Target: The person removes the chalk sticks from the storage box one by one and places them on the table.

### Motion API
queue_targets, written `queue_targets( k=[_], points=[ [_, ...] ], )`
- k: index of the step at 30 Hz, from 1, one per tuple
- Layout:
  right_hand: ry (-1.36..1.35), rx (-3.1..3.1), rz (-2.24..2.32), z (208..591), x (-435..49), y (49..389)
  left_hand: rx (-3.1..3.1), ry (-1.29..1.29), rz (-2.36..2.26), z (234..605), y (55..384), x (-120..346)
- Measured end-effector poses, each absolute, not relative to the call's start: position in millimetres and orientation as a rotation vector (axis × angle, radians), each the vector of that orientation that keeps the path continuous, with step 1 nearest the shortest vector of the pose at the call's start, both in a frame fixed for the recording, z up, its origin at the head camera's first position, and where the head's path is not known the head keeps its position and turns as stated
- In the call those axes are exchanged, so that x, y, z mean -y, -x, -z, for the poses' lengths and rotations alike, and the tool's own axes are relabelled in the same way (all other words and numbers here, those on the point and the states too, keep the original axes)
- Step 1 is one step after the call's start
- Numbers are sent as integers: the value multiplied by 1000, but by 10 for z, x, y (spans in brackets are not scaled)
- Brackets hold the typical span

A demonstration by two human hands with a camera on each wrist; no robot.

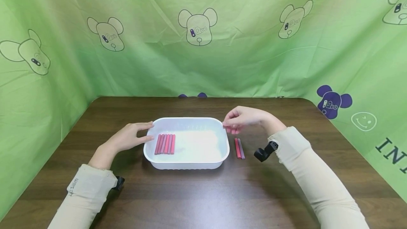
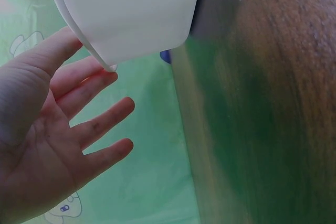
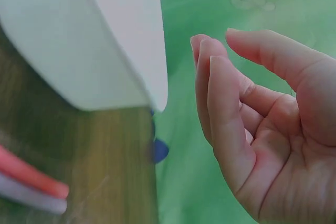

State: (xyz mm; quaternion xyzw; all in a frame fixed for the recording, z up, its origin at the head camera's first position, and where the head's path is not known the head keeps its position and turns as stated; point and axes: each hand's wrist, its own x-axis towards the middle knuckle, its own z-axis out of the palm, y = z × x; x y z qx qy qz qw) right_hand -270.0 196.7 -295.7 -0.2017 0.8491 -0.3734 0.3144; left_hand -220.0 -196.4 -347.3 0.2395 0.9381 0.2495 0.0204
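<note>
A white plastic tray (image 1: 194, 165) with rounded corners stands on the table. My left hand (image 1: 131, 137) rests on its left rim, thumb and fingertips at the edge; in the left wrist view the fingers of the hand (image 2: 68, 108) are spread and fairly straight. Inside the tray, at the left, several pink and mauve sticks (image 1: 165, 144) lie side by side. Beyond the right rim hovers my right hand (image 1: 241, 118), fingers softly bent and nothing between them. The right wrist view shows a gap between that hand (image 3: 262, 124) and the tray (image 3: 79, 61).
One red-pink stick (image 1: 237, 148) and one mauve stick (image 1: 241, 148) lie together on the brown wooden table (image 1: 197, 197), right of the tray. A green curtain (image 1: 197, 70) printed with bear heads hangs behind the table and along both sides.
</note>
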Motion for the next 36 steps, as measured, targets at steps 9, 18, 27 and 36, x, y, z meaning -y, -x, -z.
queue_targets(
  k=[9,18,27,36],
  points=[
    [584,-2203,930,2841,-1553,2715,-2903,-728,-775,3490,2222,1972],
    [640,-2190,860,2902,-1147,2780,-2906,-735,-784,3504,2230,1978],
    [622,-2146,856,3065,-867,2905,-2905,-767,-819,3490,2218,1972],
    [597,-2098,869,3239,-682,3009,-2904,-763,-813,3487,2212,1970]
  ],
)
